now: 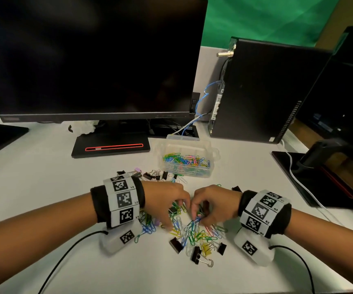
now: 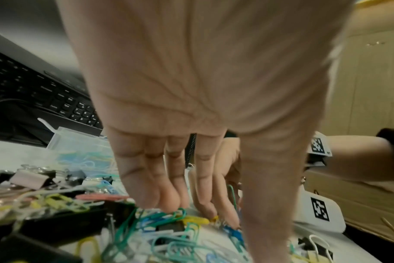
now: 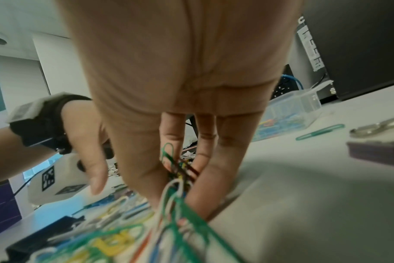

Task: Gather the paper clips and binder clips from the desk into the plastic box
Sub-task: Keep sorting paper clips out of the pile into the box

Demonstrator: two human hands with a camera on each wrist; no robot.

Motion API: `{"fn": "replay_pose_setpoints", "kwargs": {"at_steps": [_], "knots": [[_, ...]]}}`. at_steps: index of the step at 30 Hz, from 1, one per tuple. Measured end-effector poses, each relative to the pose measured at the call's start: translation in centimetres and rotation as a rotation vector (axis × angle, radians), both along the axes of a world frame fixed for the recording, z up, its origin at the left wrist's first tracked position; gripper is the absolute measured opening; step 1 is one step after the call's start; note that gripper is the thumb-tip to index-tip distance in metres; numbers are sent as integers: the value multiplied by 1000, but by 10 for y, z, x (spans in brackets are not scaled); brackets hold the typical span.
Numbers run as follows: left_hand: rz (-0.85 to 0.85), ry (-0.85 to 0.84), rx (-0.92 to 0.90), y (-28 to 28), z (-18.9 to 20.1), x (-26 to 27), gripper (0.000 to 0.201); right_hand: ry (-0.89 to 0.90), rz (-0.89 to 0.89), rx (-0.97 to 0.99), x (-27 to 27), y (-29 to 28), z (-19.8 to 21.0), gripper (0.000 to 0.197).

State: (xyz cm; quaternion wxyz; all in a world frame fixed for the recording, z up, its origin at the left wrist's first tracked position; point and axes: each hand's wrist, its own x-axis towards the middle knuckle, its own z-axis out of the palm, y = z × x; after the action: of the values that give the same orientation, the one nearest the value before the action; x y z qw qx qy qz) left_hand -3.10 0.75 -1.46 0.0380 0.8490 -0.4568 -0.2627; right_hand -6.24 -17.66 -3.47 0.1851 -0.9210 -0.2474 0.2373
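A heap of coloured paper clips (image 1: 194, 232) lies on the white desk between my hands, with black binder clips (image 1: 196, 254) along its near edge. My left hand (image 1: 174, 216) reaches down into the heap, its fingertips (image 2: 169, 204) touching clips. My right hand (image 1: 199, 217) pinches a bunch of paper clips (image 3: 175, 178) between thumb and fingers. The clear plastic box (image 1: 211, 149) stands open beyond the hands, part filled with paper clips. More binder clips (image 1: 152, 176) lie in a row just left of the box's front.
A dark monitor (image 1: 90, 60) on its stand base (image 1: 109, 147) stands behind the box, a computer tower (image 1: 262, 92) to the right. Another monitor base (image 1: 320, 177) with a white cable sits at far right. A purple binder clip (image 3: 376, 151) lies right of my right hand.
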Motion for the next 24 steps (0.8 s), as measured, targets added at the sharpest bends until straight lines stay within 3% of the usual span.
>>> {"fn": "replay_pose_setpoints", "kwargs": {"at_steps": [4,11,15,20,24], "knots": [[-22,-10,44,1,-5,-5,76,44,-153,39,4,-10,1,12],[-8,41,-37,-9,-15,-8,61,26,-276,-28,19,-29,8,21],[-29,86,-89,-19,-17,-11,68,-9,-351,-40,31,-38,9,25],[-285,31,-52,-34,-14,-13,81,-21,-401,-1,41,-44,11,18],[-424,65,6,-42,-17,-14,70,-8,-424,19,46,-44,11,18]]}}
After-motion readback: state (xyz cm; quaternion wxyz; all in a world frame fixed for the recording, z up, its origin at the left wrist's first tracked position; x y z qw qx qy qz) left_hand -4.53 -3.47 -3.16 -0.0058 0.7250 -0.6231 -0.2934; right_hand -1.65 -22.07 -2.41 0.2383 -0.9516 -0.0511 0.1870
